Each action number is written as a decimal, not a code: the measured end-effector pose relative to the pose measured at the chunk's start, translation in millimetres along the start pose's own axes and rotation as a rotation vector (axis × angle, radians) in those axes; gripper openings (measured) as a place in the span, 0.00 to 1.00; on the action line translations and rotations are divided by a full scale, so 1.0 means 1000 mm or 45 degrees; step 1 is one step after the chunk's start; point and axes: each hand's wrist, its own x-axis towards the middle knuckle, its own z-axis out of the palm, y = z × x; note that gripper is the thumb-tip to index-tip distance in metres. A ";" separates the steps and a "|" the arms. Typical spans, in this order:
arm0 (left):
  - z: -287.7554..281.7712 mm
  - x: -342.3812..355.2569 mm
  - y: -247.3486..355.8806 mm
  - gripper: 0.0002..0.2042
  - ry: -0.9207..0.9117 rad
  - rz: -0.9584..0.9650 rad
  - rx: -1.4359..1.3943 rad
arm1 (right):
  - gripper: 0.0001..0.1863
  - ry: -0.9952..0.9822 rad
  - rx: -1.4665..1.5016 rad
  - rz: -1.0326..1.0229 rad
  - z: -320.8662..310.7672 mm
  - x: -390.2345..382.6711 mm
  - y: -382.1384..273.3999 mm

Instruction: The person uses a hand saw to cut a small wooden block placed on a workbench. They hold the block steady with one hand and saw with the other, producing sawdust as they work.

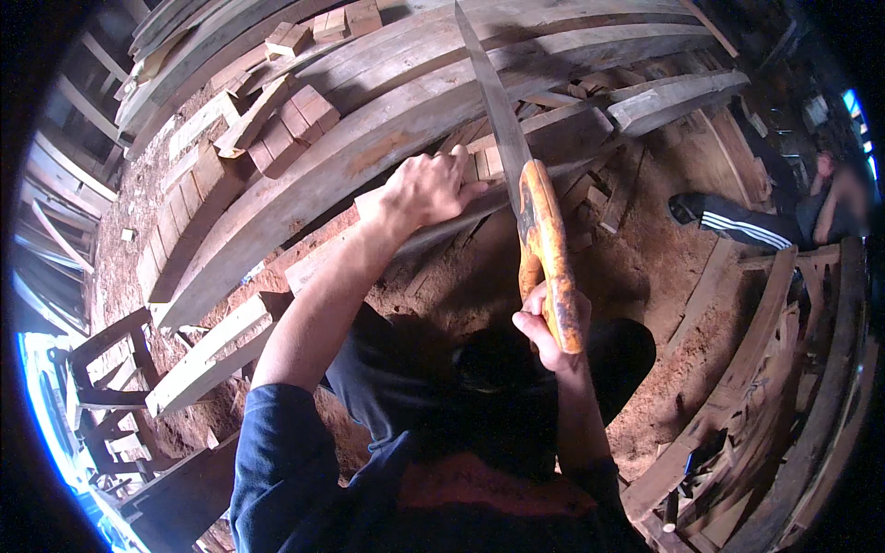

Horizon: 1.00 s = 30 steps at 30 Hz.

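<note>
A hand saw with a long steel blade (493,92) and a worn yellow-orange handle (550,249) points up and away from me. My right hand (544,327) is closed on the lower part of that handle. My left hand (429,189) lies with curled fingers on a wooden piece (327,246) beside the blade, gripping its upper edge. Small blocks (487,164) show just past my left fingers, along a long beam. Whether the saw teeth touch the wood, I cannot tell.
Long planks (369,120) and stacked blocks (300,129) lie ahead. A short board (212,355) and a dark wooden frame (111,359) are at left. At right another person (756,221) sits low among boards (747,387). Sawdust covers the ground (645,304).
</note>
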 end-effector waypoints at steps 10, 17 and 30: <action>-0.004 0.001 0.005 0.35 -0.147 -0.099 0.076 | 0.13 0.015 -0.199 -0.140 -0.005 -0.017 0.015; -0.006 0.007 0.000 0.35 -0.087 -0.180 -0.011 | 0.12 0.232 0.170 0.332 -0.021 -0.054 -0.002; -0.008 0.003 -0.001 0.32 -0.064 -0.204 0.008 | 0.10 0.174 -0.381 0.052 -0.019 -0.108 0.005</action>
